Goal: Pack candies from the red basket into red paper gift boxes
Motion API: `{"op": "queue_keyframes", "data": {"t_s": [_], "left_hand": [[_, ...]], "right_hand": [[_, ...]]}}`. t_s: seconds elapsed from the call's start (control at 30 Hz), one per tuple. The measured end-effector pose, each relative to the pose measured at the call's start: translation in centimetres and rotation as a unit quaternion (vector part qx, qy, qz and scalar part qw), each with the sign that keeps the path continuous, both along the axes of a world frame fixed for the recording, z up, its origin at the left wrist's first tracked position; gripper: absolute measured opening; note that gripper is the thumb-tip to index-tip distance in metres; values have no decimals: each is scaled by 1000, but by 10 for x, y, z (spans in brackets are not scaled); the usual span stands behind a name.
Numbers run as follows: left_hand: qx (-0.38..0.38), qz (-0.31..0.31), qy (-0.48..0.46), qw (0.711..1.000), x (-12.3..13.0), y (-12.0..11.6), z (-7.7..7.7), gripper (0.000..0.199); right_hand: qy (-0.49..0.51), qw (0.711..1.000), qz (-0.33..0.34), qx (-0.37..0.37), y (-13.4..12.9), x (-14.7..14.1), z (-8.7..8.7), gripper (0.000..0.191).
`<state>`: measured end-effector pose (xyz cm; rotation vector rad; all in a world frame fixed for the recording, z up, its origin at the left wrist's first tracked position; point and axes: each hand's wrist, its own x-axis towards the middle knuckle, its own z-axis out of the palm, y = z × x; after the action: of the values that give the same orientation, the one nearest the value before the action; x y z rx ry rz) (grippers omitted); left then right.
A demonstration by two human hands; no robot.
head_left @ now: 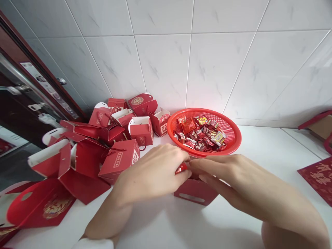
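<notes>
Just in front of the basket stands a small red box (196, 192), its top partly covered by both hands. My left hand (158, 169) is closed on a shiny red candy (181, 168) at the left of the box's opening. My right hand (224, 171) reaches over the box from the right, fingers stretched and close together, their tips at the opening; whether they hold anything is hidden. Behind the box, a red plastic basket (237, 135) holds many wrapped candies (199, 136).
Several red gift boxes (119, 160) crowd the left side, some open. A flat red item (317, 178) and another open box (319, 129) lie at the right. A tiled wall (163, 65) stands behind; a door (31, 79) is at the far left.
</notes>
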<state>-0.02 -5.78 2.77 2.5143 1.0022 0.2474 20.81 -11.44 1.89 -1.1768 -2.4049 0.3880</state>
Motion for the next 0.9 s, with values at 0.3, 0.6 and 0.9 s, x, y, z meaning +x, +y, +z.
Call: {"op": "queue_keyframes", "data": {"t_s": [0.3,0.6,0.9], "left_hand": [[-218,41,-321,921,12,24,1,50],[-284,7,-343,896,12,20,1,48],[-195,-25,-147,969,-16,21,17,20]], "right_hand": [[235,963,-133,-8,14,-6,7,25],[306,942,-140,-10,25,-6,1,23],[232,972,-45,8,5,22,18,13]]}}
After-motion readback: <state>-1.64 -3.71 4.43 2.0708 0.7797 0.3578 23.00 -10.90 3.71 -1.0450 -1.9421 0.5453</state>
